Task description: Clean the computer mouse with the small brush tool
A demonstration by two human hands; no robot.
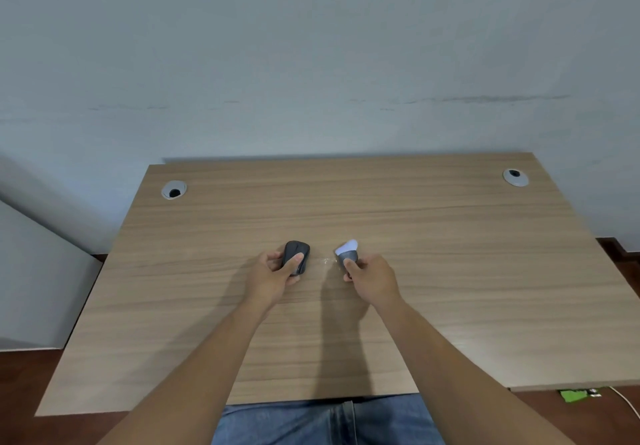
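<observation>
A pale blue-grey wall rises behind the surface, a rectangular top in light wood grain with straight streaks running across it. Two round grey cable holes sit near the surface's far edge, one at the far left corner and one at the far right corner. Dark reddish floor shows to either side of the surface, and blue jeans show below its near edge.

Both bare forearms reach in over the near edge toward the middle of the surface. The left hand is curled around the mouse, thumb lying along its top and fingers wrapped round its left side. The mouse is dark grey, smooth and rounded, lying near the centre of the surface. Just to its right, apart from it, the right hand is closed in a pinch on the brush, a small tool with a dark grey body and a white, rounded tip pointing away from the person.
</observation>
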